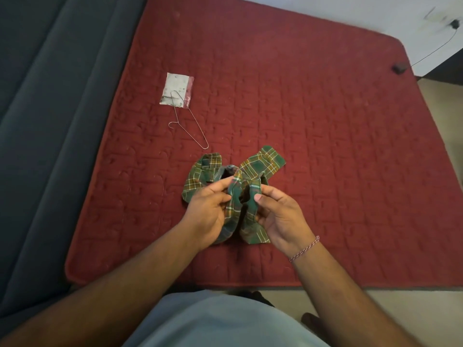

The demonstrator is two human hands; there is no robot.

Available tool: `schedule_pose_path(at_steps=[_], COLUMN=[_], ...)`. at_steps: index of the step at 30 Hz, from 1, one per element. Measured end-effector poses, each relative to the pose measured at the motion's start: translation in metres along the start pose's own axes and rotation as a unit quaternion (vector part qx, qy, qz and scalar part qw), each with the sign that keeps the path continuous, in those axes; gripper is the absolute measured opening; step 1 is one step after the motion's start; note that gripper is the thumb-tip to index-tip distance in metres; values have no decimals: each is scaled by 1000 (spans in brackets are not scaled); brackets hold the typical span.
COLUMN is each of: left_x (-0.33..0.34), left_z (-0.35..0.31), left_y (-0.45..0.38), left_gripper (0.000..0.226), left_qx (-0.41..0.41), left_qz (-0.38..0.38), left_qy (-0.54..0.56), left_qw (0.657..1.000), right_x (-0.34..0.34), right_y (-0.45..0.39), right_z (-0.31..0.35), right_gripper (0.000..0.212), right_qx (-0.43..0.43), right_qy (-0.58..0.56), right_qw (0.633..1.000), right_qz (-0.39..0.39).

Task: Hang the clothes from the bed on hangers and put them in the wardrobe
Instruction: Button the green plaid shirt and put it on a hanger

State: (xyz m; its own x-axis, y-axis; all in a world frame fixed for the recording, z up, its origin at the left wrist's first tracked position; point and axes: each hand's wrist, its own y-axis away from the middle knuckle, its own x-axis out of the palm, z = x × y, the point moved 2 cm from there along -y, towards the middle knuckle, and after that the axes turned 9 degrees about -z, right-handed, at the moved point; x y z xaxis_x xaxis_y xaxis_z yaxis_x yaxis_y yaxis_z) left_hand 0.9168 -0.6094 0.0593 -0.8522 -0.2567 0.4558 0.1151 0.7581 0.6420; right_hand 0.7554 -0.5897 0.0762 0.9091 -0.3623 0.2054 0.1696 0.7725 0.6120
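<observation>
A small green plaid shirt point(263, 162) is bunched up over the near middle of the red quilted bed point(325, 146). My left hand point(208, 211) pinches its left front edge between thumb and fingers. My right hand point(280, 216) pinches the right front edge, thumb on top. Both sleeves splay out beyond my fingers and rest on the bed. A thin wire hanger point(186, 121) lies flat on the bed, up and to the left of the shirt. Its far end overlaps a folded white cloth point(176, 87) with a red edge.
A dark grey padded headboard or sofa point(50, 121) runs along the bed's left side. A small dark object point(399, 68) sits at the far right corner, with a cable point(436, 50) leading up the white wall. Beige floor shows at the right and near edges.
</observation>
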Motion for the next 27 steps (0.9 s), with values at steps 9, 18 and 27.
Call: schedule_pose_path(at_steps=[9,18,27], left_x=[-20,-70,-18], left_z=[-10,-89,-45], left_y=[-3,-69,-9], left_gripper=[20,22,36], left_qx=[32,216,392], left_qz=[24,-99,-95], left_qy=[-83,-807,-522], left_qw=[996,540,751], right_x=[27,-21,12], right_y=[-7,-56,-27], right_z=[-8,0,-4], right_gripper=[11,18,6], right_qx=[-9,-73,40], right_qy=[38,496,125], right_qw=[999,849,991], right_qz=[-31,-168,-33])
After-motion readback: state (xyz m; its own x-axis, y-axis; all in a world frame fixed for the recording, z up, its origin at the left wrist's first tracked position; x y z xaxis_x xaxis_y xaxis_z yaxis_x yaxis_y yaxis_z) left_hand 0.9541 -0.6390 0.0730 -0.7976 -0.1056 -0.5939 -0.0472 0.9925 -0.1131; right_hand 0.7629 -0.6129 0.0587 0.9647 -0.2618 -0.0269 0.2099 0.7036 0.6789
